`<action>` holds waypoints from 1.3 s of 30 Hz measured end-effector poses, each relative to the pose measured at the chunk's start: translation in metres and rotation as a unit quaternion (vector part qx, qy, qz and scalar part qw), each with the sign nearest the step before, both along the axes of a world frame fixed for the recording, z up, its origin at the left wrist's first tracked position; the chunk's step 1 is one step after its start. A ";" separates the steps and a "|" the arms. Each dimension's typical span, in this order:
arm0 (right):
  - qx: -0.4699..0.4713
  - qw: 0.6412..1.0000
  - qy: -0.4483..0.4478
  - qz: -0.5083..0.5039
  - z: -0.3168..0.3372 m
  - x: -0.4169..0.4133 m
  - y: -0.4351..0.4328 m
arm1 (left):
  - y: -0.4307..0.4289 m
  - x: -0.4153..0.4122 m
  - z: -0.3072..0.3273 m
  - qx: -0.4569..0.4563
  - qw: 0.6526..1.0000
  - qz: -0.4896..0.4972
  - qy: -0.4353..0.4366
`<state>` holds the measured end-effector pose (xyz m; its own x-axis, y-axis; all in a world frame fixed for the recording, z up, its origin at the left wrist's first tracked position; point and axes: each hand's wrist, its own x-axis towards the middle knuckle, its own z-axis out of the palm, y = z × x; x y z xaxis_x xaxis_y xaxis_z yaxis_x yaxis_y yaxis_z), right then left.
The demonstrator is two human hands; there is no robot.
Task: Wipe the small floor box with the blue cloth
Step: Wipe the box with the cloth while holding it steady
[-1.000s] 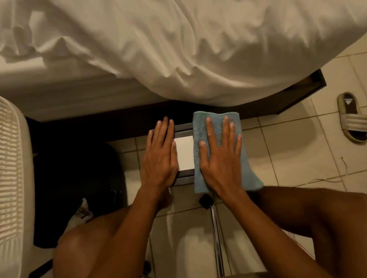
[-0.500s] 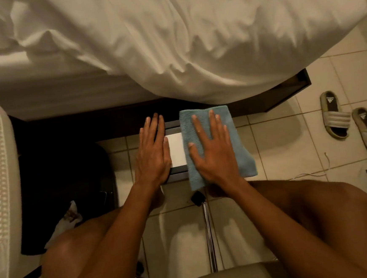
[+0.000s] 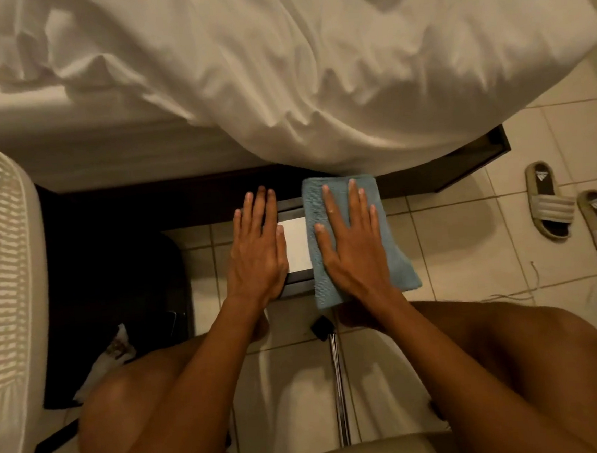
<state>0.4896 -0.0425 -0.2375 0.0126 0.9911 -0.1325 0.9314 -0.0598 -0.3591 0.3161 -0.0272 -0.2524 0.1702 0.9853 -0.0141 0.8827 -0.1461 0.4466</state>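
The small floor box [image 3: 295, 244] has a white top and dark sides and stands on the tiles just in front of the bed frame. My left hand [image 3: 258, 251] lies flat on its left part, fingers straight. The folded blue cloth [image 3: 398, 265] covers the box's right part and hangs over onto the floor. My right hand [image 3: 353, 243] presses flat on the cloth, fingers spread. Only a strip of the white top shows between my hands.
A bed with a white duvet [image 3: 277, 67] fills the top, above its dark frame [image 3: 471, 166]. A white slatted basket [image 3: 1, 285] stands at left. Two slides [image 3: 548, 199] lie at right. A chair leg [image 3: 336, 366] runs between my knees.
The view has shifted, so both slides now show at right. My right hand and the cloth have moved left over the box, leaving less white top showing. My left hand stays flat.
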 end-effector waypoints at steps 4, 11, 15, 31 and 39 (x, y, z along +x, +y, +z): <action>-0.008 0.997 -0.033 -0.063 -0.007 -0.012 -0.034 | -0.004 0.005 0.002 -0.002 0.999 0.017 0.029; -0.002 0.999 -0.022 -0.031 -0.009 -0.007 -0.021 | -0.021 0.023 0.002 -0.020 1.000 0.009 0.006; -0.013 0.999 0.011 -0.030 -0.002 0.003 -0.037 | -0.022 0.022 0.002 -0.021 1.000 0.015 0.003; -0.006 1.000 0.014 -0.027 -0.002 0.018 -0.035 | -0.021 0.020 0.003 -0.023 0.999 -0.015 0.037; -0.004 1.000 0.014 0.008 -0.003 -0.003 -0.053 | -0.020 0.021 0.002 -0.024 0.999 -0.013 0.026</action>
<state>0.4868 -0.0955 -0.2407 -0.0075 0.9902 -0.1398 0.9222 -0.0472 -0.3839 0.3371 -0.0475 -0.2500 0.1944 0.9784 -0.0710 0.9006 -0.1493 0.4081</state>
